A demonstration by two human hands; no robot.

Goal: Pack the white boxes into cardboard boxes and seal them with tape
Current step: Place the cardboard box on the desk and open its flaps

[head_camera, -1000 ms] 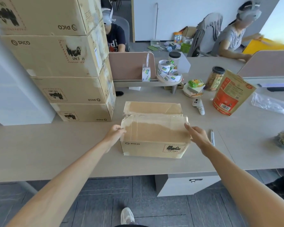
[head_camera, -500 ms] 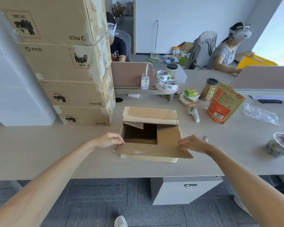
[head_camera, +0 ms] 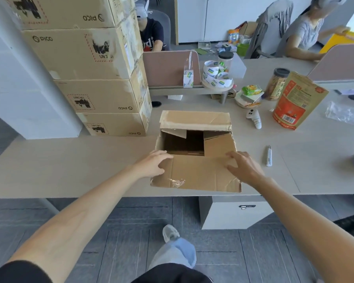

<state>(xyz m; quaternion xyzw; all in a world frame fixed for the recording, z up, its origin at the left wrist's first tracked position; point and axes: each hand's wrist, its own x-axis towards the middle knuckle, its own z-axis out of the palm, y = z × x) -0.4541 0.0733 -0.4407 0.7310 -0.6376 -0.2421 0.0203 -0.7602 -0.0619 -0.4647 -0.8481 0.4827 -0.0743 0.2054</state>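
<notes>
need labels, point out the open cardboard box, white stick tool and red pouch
open cardboard box (head_camera: 196, 174): head view, near flap
white stick tool (head_camera: 269, 156): head view, mid body
red pouch (head_camera: 292, 105): head view, front face

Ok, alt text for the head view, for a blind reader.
A person's left hand and right hand rest on the near flap of an open cardboard box, folded out toward them on a beige desk. Stacked PICO cartons stand to the left; tape rolls behind.
</notes>
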